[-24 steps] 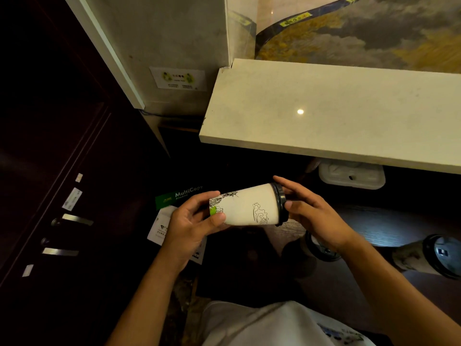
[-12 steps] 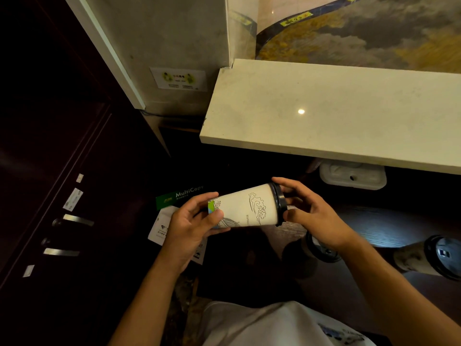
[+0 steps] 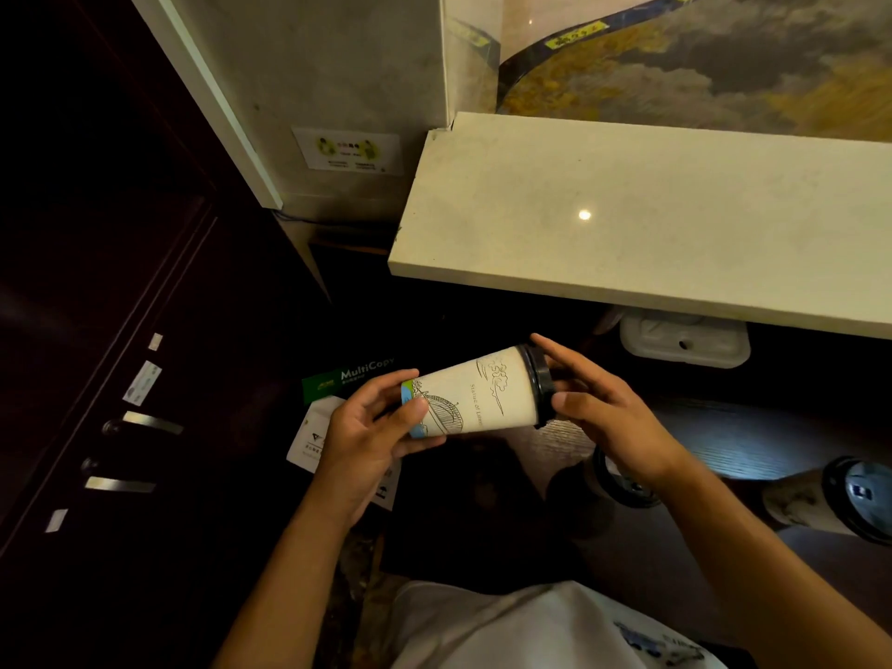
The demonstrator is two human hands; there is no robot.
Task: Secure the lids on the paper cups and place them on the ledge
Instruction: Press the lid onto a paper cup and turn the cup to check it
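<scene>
A white paper cup (image 3: 475, 395) with line drawings lies sideways in the air between my hands, its black lid (image 3: 541, 384) pointing right. My left hand (image 3: 374, 427) grips the cup's base end. My right hand (image 3: 606, 415) curls around the lid, fingers and thumb on its rim. The pale stone ledge (image 3: 627, 219) lies above and behind the cup. A second lidded cup (image 3: 837, 499) lies on its side at the far right. Another lidded cup (image 3: 615, 480) is partly hidden under my right wrist.
A dark wooden cabinet with metal handles (image 3: 140, 422) fills the left side. A green-labelled paper box (image 3: 347, 379) and white leaflets sit on the floor below my left hand. A white plastic fitting (image 3: 685, 340) hangs under the ledge. The cups rest on a dark wooden surface (image 3: 753, 441).
The cup has been turned about its axis between my hands, showing different drawings, and its lid end has tilted up a little. Both hands stay in about the same place.
</scene>
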